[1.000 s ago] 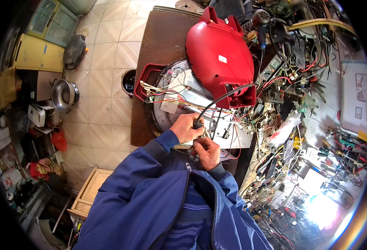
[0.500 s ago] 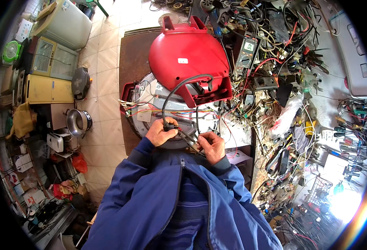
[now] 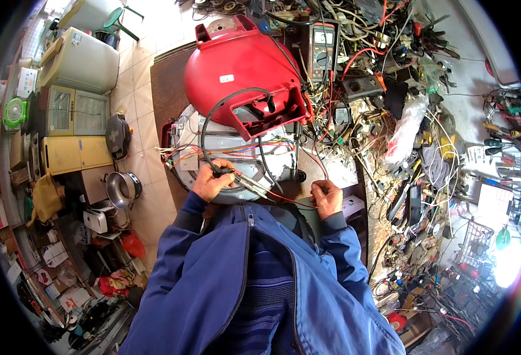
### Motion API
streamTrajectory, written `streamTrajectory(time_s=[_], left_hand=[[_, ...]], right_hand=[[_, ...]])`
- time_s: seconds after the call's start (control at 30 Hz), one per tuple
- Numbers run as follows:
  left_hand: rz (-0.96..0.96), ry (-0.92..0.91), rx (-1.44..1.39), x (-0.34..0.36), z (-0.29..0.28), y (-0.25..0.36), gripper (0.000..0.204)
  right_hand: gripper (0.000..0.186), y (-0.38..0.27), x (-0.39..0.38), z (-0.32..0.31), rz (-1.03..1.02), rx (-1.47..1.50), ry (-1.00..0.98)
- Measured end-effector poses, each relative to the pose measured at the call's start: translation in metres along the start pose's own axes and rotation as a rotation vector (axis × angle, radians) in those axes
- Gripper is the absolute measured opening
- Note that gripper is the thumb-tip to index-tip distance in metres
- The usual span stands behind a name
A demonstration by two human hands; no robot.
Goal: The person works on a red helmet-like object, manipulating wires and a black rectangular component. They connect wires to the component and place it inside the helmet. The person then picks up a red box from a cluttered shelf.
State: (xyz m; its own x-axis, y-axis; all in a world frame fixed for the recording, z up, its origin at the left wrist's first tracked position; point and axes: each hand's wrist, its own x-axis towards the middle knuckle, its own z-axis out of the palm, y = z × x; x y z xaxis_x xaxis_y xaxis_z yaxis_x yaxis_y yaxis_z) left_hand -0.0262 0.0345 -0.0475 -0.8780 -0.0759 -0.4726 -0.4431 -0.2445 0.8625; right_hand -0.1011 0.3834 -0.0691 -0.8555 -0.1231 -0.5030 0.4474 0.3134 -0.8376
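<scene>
Gripping black cable (image 3: 204,137), left hand (image 3: 209,181); right hand (image 3: 328,198) (now farther off) pinching thin lead (image 3: 283,197).

Left fingers (image 3: 221,164) grip a black cable (image 3: 204,133) near a red shell (image 3: 237,65); right fingers (image 3: 321,187) hold a thin wire (image 3: 301,204).

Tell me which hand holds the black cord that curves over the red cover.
The left hand: it grips the end of the cord. The right hand is apart from that cord.
</scene>
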Motion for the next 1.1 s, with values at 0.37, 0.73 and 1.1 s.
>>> streamTrajectory(time_s=[0.37, 0.73, 1.1], left_hand=[[0.04, 0.003, 0.095, -0.002, 0.0, 0.001, 0.022], [0.025, 0.009, 0.004, -0.006, 0.001, 0.001, 0.02], [0.149, -0.017, 0.154, -0.004, 0.005, -0.002, 0.022]], right_hand=[[0.019, 0.004, 0.003, 0.012, -0.024, 0.134, -0.017], [0.018, -0.077, 0.01, 0.067, -0.207, 0.027, -0.314], [0.047, -0.101, -0.002, 0.144, -0.589, -0.555, -0.564]])
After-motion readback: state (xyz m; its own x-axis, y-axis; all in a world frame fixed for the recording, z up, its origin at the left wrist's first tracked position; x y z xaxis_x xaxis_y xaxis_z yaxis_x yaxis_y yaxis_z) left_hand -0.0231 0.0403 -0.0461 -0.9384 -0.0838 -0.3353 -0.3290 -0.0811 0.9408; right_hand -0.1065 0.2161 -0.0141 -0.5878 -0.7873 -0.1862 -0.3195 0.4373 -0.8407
